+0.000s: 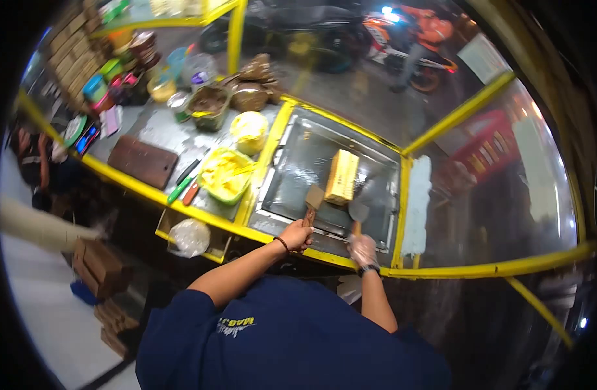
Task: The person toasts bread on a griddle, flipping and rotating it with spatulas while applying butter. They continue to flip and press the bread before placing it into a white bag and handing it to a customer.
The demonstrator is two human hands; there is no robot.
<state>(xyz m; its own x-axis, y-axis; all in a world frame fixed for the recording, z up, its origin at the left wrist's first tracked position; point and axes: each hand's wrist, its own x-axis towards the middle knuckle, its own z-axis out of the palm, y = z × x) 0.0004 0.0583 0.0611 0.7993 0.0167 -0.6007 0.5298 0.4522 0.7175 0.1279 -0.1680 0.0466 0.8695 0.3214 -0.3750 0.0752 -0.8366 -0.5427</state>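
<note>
Resting on the dark metal griddle [303, 170] is a long, squared loaf [342, 177], golden yellow with browner marks along its top, its sides flat and its edges straight. The person's left hand [296, 236], fingers curled closed, grips the wooden handle of a flat scraper [315, 197] whose blade is near the loaf's lower left. The right hand [362, 251], in a thin clear glove, closes around the handle of a second scraper [359, 211], its grey blade just beside the loaf's lower right. On the counter left of the griddle, a green tub [225, 197] holds soft, ridged yellow spread; a rounder tub [249, 148] behind it is heaped with paler yellow spread. A squarish container [209, 118] holds something dark brown, beside a clear plastic bag [249, 97] of brown contents.
</note>
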